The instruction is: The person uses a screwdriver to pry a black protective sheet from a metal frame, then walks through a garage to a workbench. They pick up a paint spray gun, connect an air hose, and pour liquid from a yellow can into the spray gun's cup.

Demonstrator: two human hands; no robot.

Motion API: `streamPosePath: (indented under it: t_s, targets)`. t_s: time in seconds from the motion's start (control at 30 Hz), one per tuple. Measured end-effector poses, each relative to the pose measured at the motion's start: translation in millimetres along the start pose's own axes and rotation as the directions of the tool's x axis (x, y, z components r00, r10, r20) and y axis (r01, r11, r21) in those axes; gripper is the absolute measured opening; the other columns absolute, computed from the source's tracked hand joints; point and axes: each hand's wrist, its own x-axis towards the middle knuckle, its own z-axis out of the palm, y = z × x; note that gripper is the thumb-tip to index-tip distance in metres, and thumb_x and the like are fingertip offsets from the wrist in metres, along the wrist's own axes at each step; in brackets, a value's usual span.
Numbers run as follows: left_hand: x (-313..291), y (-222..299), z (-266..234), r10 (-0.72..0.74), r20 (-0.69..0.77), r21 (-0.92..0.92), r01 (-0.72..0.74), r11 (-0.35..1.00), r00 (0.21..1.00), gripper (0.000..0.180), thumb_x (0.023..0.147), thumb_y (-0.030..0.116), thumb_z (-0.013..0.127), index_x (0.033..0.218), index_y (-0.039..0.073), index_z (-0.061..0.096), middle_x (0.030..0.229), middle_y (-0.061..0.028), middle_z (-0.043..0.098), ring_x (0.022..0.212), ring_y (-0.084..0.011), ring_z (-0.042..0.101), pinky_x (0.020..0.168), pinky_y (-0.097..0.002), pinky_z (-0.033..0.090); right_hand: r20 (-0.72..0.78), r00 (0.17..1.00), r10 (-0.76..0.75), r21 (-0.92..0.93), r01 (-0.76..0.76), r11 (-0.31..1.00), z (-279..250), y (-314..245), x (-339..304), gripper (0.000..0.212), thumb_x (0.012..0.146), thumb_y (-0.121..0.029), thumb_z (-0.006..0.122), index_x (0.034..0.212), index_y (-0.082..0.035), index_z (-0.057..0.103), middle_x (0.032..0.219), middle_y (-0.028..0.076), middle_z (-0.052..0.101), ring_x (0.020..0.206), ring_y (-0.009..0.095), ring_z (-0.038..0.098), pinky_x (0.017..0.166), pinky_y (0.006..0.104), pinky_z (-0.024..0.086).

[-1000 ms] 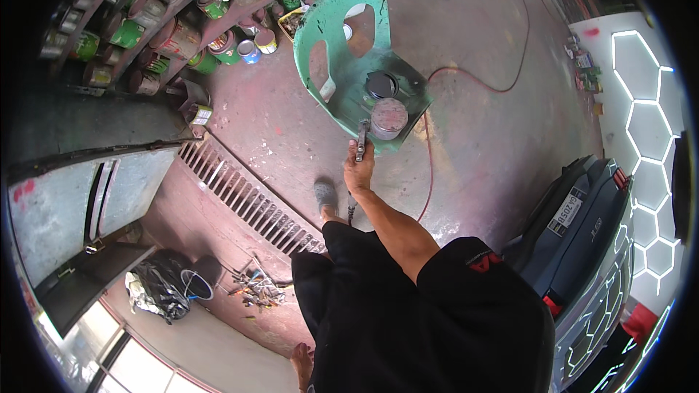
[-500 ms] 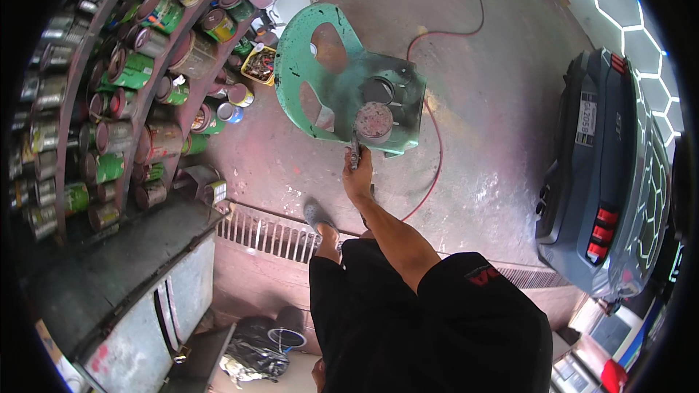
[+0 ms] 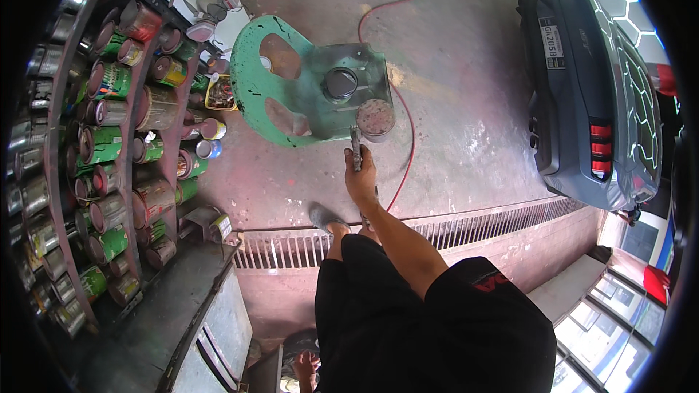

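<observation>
My right hand is closed around a spray gun with a round, paint-speckled cup on it. The gun is held out over the near edge of a green plastic chair spotted with dark paint. On the chair's seat sits a round, glossy dark piece, just beyond the cup and to its left; the two look apart. My left hand hangs low at the bottom edge beside my black clothing. Its fingers are partly visible, loosely apart, with nothing seen in them.
Shelves crowded with paint cans stand left, above a dark bench. A yellow basket sits behind the chair. A red hose crosses the floor. A floor grate runs near my feet; a grey car is parked right.
The bluish mist over the chair is gone. My view has shifted, so chair and shelves sit further left. The spray gun is now nearer the seat's edge, and my left hand shows more.
</observation>
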Motion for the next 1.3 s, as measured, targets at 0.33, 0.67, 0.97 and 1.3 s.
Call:
streamPosePath:
  t_s: [0.33,0.67,0.97,1.3]
  targets:
    - [46.8,36.1,-9.5,-0.167,0.054,-0.216,0.175,0.961,0.984,0.041,0.102,0.039,0.065,0.124,0.004,0.065,0.103,-0.0112,0.075,0.081,-0.0208,0.074,0.063,-0.0317,0.057,0.41,0.91,0.059,-0.02,-0.056,0.998,-71.0,-89.1,80.4,0.053,0.1,-0.05,0.067,0.093,0.003,0.07,0.074,0.01,0.067,0.072,0.017,0.062,0.069,0.0382,0.051]
    - [35.0,19.6,7.3,0.144,0.047,-0.08,-0.14,0.987,0.988,0.027,0.102,0.027,0.064,0.117,0.005,0.069,0.086,-0.0029,0.067,0.066,-0.0087,0.061,0.055,-0.0242,0.046,0.103,0.994,0.043,-0.121,-0.03,0.992,-102.6,-96.0,154.7,0.052,0.098,-0.05,0.066,0.096,0.002,0.071,0.074,0.02,0.067,0.07,0.03,0.066,0.068,0.0461,0.05]
    - [24.4,57.0,7.8,-0.149,0.031,-0.223,0.152,0.963,0.988,0.031,0.102,0.032,0.065,0.119,0.005,0.068,0.094,-0.0041,0.069,0.076,-0.0123,0.067,0.061,-0.026,0.049,0.353,0.924,0.146,-0.069,-0.13,0.989,-83.3,-158.4,187.9,0.056,0.095,-0.055,0.07,0.086,0.001,0.071,0.071,0.006,0.067,0.048,0.016,0.054,0.045,0.0347,0.041]
    - [2.5,16.4,27.2,-0.122,-0.031,-0.318,0.106,0.942,0.992,0.031,0.102,0.032,0.064,0.119,0.007,0.069,0.091,-0.0016,0.069,0.074,-0.0132,0.069,0.06,-0.0274,0.05,0.524,0.836,0.161,-0.405,0.079,0.911,-32.0,-225.4,248.7,0.058,0.094,-0.053,0.072,0.084,0.004,0.069,0.069,0.009,0.065,0.042,0.019,0.051,0.041,0.0372,0.04]
